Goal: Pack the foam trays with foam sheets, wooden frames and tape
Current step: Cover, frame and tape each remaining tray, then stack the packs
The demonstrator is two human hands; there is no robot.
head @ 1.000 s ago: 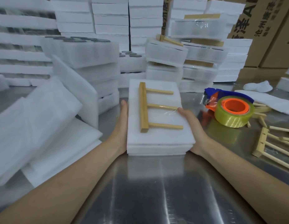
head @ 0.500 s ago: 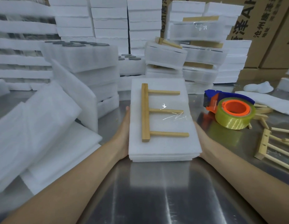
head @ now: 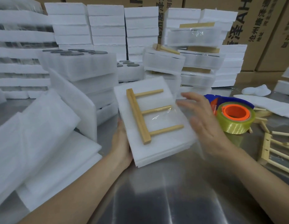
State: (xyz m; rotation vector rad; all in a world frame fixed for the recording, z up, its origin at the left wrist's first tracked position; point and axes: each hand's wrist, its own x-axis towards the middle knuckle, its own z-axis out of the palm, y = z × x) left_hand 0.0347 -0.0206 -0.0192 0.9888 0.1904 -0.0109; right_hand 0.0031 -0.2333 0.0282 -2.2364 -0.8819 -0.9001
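The pack [head: 150, 152], a foam tray under sheets with a frame [head: 138, 117] bound on top by a clear strip across its middle rung, now hangs from the left grip [head: 122, 143] alone. That grip is clamped on the pack's left edge, with its fingers out of sight beneath. A second ago both grips held the long sides and kept the pack square and level over the bench [head: 172, 191]. Since then the right grip [head: 203, 122] has let go. It is blurred, its fingers are spread apart and it holds nothing, hovering over the pack's right edge and just beside the tape [head: 236, 120]. The pack has also swung askew and tilted, far end up. Its near corner is low over the bench, though I cannot tell whether it touches. One grip now bears the whole weight at one edge, so the pack could sag or slip. The freed grip may be heading for the tape to add a strip, or shifting to help carry the pack to the stacks [head: 195, 38] behind.
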